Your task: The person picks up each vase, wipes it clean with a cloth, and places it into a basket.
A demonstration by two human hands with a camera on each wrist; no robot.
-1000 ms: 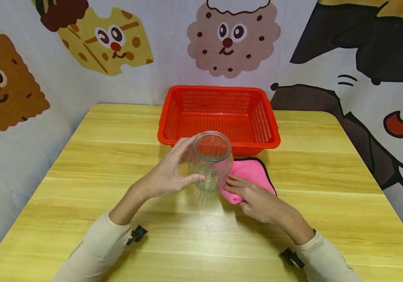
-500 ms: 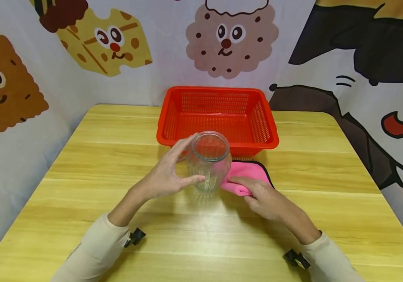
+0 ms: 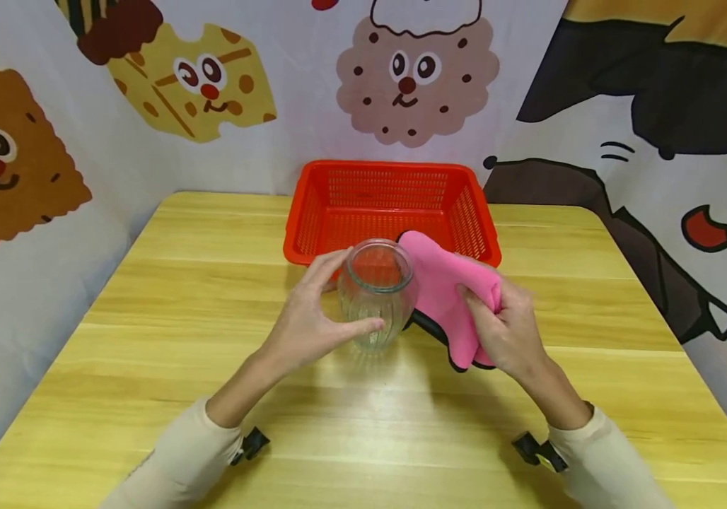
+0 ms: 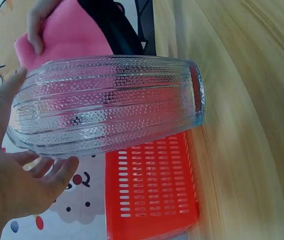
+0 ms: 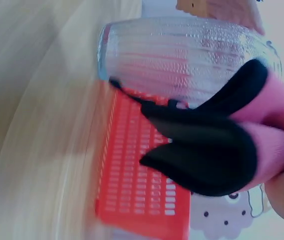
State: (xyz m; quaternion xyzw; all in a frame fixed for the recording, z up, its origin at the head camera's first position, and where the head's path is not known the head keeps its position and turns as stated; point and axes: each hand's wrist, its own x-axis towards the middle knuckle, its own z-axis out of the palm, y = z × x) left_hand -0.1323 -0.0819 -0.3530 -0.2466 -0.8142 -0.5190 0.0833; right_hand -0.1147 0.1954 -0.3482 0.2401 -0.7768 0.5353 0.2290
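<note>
A clear ribbed glass jar (image 3: 373, 307) stands upright on the table, its round mouth facing up. My left hand (image 3: 312, 318) grips it from the left, thumb on the near side and fingers round the far side. In the left wrist view, the fingertips meet the upper part of the jar (image 4: 107, 107). A pink cloth (image 3: 440, 283) with black edging hangs from my right hand (image 3: 510, 332), pinched between thumb and fingers. It is lifted off the table, and its left part overlaps the jar's right side. The right wrist view shows the dark folds of the cloth (image 5: 196, 150), somewhat blurred.
Right behind the jar sits a red plastic basket (image 3: 295, 237) with slotted walls, partly hidden by the jar and cloth. The wooden table (image 3: 172, 339) reaches back to a wall covering (image 3: 306, 106) printed with cartoon food figures.
My right hand has taken up the pink cloth from the table, raising and unfolding it beside the jar. My left hand keeps its grip on the jar.
</note>
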